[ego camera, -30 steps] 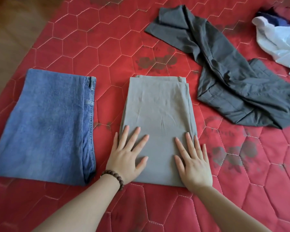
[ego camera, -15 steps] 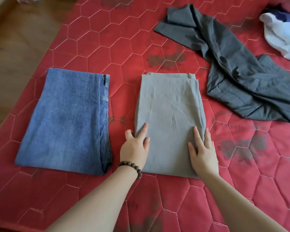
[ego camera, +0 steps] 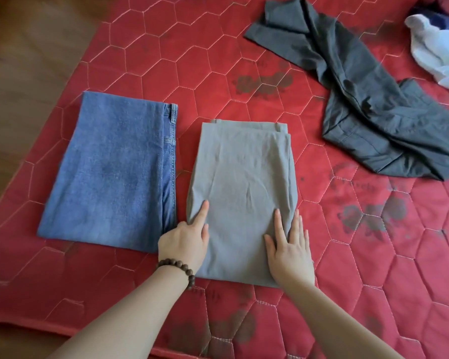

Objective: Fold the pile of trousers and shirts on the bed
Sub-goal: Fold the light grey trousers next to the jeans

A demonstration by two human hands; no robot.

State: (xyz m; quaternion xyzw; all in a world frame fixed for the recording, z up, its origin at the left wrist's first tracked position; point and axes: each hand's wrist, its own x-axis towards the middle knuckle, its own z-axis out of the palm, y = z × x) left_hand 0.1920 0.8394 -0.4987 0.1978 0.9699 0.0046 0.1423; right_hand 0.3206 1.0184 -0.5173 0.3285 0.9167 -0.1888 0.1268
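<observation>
Grey trousers (ego camera: 241, 193): folded, near edge lumpy.
Left hand (ego camera: 184, 242): forefinger out, other fingers hidden, at left edge.
Right hand (ego camera: 289, 251): flat, fingers straight, pressing.
Tip: smooth outward evenly.

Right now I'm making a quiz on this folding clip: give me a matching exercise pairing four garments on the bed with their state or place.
Things:
1. blue jeans
2. grey trousers
3. dark grey trousers
4. white garment

States:
A. crumpled at the far right edge of the view
B. folded, with both hands on its near end
C. folded, lying untouched on the left
D. unfolded, sprawled at the back right

Pairs: 1-C, 2-B, 3-D, 4-A
</observation>
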